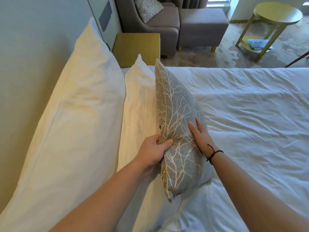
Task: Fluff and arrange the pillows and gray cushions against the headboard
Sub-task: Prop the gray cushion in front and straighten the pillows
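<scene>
Left hand [153, 152] pinching upright gray cushion's [177, 118] edge, right hand [199, 136] flat, long axis away from camera.

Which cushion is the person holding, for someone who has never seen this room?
Start at the bed, where white pillows line the left side. The gray cushion stands on edge beside them, between both hands. Only it carries a pale branch pattern.

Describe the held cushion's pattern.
Cushion: gray with pale gold branching lines, clearest in the head view.

No readable text, labels, brands, numbers or signs anywhere in view.
</scene>
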Demonstrator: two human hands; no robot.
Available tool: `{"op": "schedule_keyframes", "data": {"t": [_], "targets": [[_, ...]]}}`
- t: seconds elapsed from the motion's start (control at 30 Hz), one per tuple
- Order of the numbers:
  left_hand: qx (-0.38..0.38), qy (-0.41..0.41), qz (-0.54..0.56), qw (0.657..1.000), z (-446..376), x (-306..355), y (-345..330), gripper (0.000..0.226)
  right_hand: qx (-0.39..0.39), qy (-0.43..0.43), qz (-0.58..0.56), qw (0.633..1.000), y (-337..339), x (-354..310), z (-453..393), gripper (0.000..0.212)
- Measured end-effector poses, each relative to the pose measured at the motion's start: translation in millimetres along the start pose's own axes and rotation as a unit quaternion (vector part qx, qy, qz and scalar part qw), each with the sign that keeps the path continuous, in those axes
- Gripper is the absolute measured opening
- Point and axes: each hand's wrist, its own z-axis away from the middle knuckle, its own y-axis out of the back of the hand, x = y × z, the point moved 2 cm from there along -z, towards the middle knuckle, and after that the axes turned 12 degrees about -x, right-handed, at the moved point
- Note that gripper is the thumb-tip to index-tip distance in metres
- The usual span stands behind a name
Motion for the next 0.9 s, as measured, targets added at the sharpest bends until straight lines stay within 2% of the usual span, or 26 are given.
{"op": "schedule_keyframes", "data": {"t": [0.07,0.13,0.2,0.23,0.33,0.57,0.77,0.83,0.9], "targets": [[0.013,-0.003,-0.013,1.0,10.9,-8.6,4.6,0.014,0.01,-0.006,0.003,1.0,-1.1,14.4,0.0,0.091],[0.042,-0.026,-0.153,0.987,16.8,-10.3,12.8,0.012,0.019,-0.01,0.016,1.0,-1.3,29.6,-1.8,0.09],[0.068,-0.059,-0.346,0.934,17.9,-5.2,19.3,0.026,0.028,-0.023,0.031,0.999,-4.0,42.8,-5.3,0.092],[0.071,-0.079,-0.407,0.907,18.1,-2.1,19.6,0.033,0.029,-0.032,0.035,0.998,-7.1,47.5,-7.5,0.092],[0.08,-0.109,-0.494,0.859,20.5,6.6,20.7,0.042,0.012,-0.043,0.032,0.998,-21.5,50.7,-15.8,0.09],[0.118,-0.145,-0.517,0.835,47.3,34.0,43.6,0.048,-0.042,-0.012,-0.04,0.998,-68.8,13.7,-23.3,0.089],[0.152,-0.215,-0.512,0.818,66.6,48.7,56.4,0.049,-0.07,-0.005,-0.102,0.992,-97.2,-8.0,-20.8,0.088],[0.15,-0.194,-0.506,0.827,59.2,42.7,58.9,0.049,-0.069,-0.021,-0.096,0.993,-97.6,-0.8,-20.1,0.092],[0.15,-0.133,-0.524,0.828,47.4,35.8,59.3,0.049,-0.077,-0.041,-0.085,0.993,-92.7,6.4,-17.4,0.095]]}}
